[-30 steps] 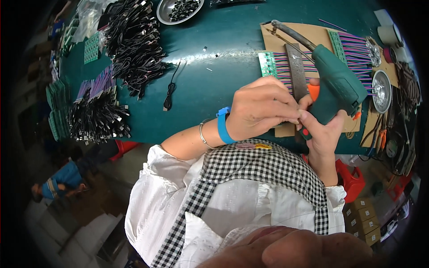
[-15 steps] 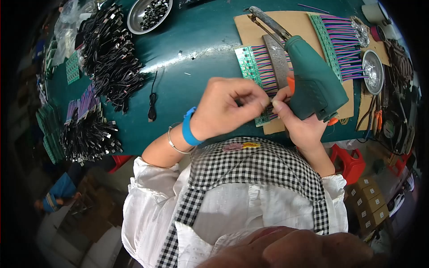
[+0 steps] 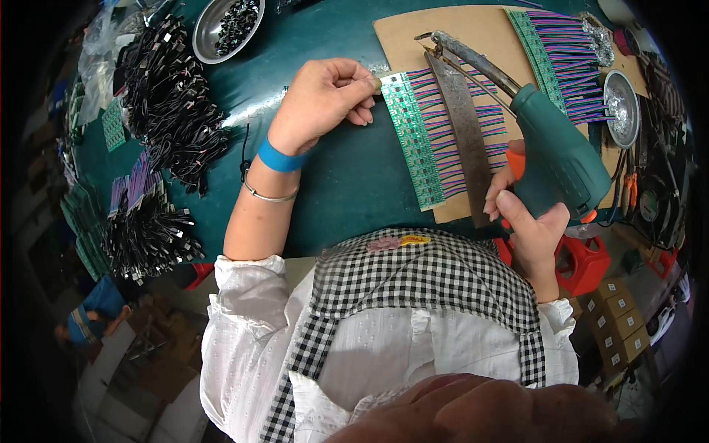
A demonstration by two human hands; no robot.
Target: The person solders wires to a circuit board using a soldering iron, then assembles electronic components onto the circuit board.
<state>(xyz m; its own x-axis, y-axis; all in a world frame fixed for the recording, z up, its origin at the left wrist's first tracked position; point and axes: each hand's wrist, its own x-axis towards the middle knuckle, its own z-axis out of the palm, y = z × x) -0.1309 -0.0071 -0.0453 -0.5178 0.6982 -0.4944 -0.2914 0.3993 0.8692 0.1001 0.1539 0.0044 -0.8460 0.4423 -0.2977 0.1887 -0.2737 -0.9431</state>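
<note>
A long green circuit board strip (image 3: pixel 412 140) lies on the cardboard, with rows of coloured wires (image 3: pixel 443 136) running off its right side. My left hand (image 3: pixel 325 102) pinches the strip's far end between thumb and forefinger. In my right hand (image 3: pixel 528 218) is a green soldering gun (image 3: pixel 561 148) with an orange trigger, its tip pointing away and to the left above the board's wires. A flat dark metal bar (image 3: pixel 459 133) lies across those wires, close to my right fingers.
Bundles of black cables (image 3: pixel 170 111) lie on the left of the green table (image 3: pixel 332 184). A metal bowl of small dark parts (image 3: pixel 198 37) stands at the far left. Rightward are more wired boards (image 3: pixel 538 63), a small metal dish (image 3: pixel 620 111) and orange-handled pliers (image 3: pixel 629 192).
My left hand has moved away and to the left, from the board's near end to its far end. My right hand has drawn right and nearer with the soldering gun, uncovering the board.
</note>
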